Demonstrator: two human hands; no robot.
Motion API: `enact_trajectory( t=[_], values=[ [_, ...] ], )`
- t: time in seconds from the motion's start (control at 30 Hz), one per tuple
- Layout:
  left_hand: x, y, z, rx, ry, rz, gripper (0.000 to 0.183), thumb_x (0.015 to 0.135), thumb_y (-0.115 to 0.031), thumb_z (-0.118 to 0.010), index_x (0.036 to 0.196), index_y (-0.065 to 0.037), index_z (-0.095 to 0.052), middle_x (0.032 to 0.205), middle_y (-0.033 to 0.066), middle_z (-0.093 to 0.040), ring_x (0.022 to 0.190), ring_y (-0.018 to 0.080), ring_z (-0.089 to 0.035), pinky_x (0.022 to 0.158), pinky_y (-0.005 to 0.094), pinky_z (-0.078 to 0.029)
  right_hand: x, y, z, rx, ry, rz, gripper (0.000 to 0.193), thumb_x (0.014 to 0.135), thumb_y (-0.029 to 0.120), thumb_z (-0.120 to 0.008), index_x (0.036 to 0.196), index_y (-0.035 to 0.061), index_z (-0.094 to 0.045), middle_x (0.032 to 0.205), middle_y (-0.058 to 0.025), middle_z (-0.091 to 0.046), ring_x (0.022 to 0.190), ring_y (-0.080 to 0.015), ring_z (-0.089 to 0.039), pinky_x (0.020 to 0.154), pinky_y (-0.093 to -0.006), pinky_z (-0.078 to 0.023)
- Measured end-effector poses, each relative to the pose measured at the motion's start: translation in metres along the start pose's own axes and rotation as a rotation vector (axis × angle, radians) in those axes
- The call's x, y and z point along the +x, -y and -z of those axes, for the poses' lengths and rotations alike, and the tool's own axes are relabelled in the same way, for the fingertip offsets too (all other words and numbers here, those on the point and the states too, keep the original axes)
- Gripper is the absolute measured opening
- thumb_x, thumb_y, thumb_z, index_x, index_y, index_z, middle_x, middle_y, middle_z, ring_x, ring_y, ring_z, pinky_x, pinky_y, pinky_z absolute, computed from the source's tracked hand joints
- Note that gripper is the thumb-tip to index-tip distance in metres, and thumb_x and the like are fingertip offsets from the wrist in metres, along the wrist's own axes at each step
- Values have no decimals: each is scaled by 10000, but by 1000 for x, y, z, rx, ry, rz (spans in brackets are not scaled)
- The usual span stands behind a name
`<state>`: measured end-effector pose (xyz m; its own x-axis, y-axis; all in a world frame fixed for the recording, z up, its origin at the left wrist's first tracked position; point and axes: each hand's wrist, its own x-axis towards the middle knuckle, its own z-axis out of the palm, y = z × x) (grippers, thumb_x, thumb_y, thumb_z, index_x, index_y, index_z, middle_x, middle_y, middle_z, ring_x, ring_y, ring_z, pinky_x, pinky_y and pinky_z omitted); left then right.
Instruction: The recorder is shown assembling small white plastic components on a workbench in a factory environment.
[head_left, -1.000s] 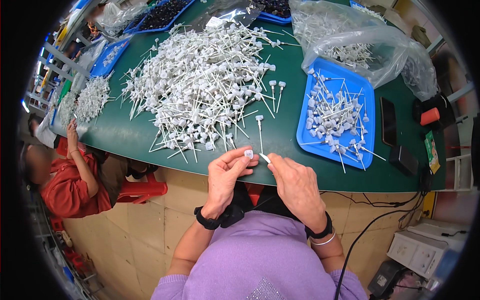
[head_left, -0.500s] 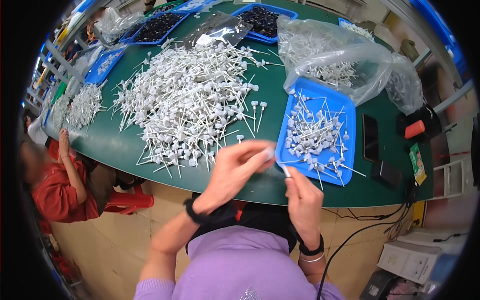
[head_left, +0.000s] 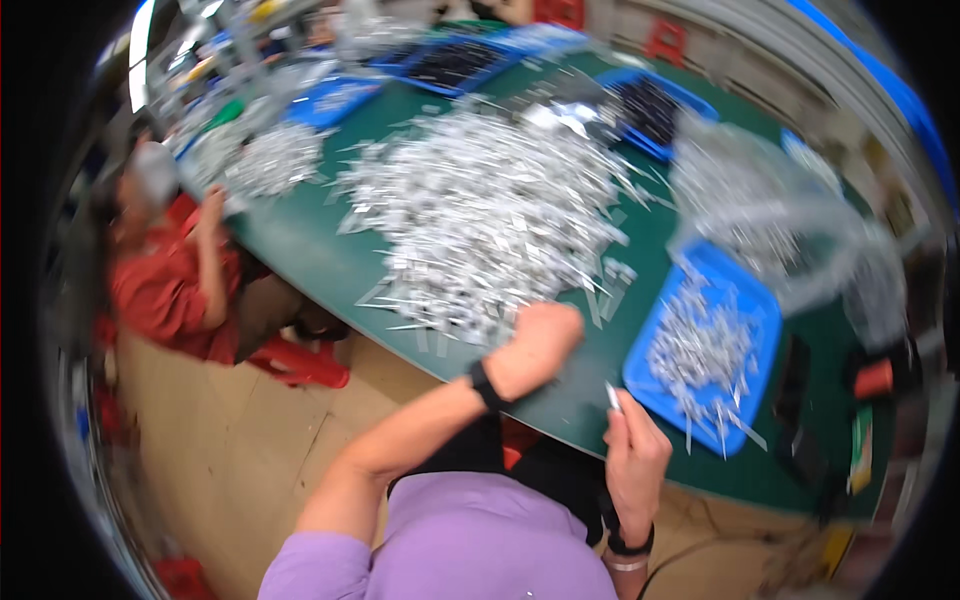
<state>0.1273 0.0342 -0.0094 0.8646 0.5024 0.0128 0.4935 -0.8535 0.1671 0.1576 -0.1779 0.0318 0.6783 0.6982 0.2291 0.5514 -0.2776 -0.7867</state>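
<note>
The left hand (head_left: 545,345) was at the near edge of the heap of white stemmed pieces (head_left: 480,230) on the green counter (head_left: 568,402); its fingers were hidden, so I could not tell its grip or contents; the right hand (head_left: 638,445) had its grip closed on a slim white tool (head_left: 612,397) — just beside the blue tray (head_left: 755,300), which held similar pieces.

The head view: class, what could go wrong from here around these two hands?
The left hand, at the near edge of the heap of white pieces, might knock some loose. The blue tray holds a jumbled pile with ends over its rim; a bump could spill some. The slim white item, pinched in the right hand, might slip.
</note>
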Motion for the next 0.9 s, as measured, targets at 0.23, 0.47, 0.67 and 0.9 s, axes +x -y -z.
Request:
enact_trajectory(
  t=[0.23, 0.47, 0.67, 0.9],
  values=[
    [-5, 0, -16, -248, -369, -74, 106, 779, -111, -664, 821, -14, -676, 719, 176, -696, 669, 347, -704, 604, 417, -558, -7, -2, -7, 26, -4, -37, 248, 979, 29, -539, 1186, -47, -652, 694, -97, -569, 573, -158, -522, 549, -321, -412],
    [-69, 13, 45, -1381, -125, 16, 179, 877, -159, -738, 924, -2, -666, 715, 70, -692, 571, 135, -654, 521, 274, -496, 6, 2, -4, -15, -35, -31, 258, 1003, 38, -522, 1208, -46, -654, 652, -46, -520, 578, -105, -473, 540, -285, -374],
    [-103, 18, 24, -1559, -198, 128, 154, 895, -135, -735, 940, 12, -718, 755, 40, -686, 646, 76, -607, 574, 240, -470, 21, 39, -29, 57, 41, 93, 250, 992, 39, -543, 1198, -41, -658, 718, -58, -574, 579, -104, -493, 533, -278, -380],
    [-114, 29, 25, -1306, -239, 65, 136, 888, -67, -709, 1003, 5, -696, 901, 60, -690, 719, 86, -648, 630, 227, -516, 22, 47, -40, -14, 123, 150, 229, 973, 21, -560, 1170, -52, -650, 833, -114, -664, 572, -140, -540, 529, -297, -423]
  ],
)
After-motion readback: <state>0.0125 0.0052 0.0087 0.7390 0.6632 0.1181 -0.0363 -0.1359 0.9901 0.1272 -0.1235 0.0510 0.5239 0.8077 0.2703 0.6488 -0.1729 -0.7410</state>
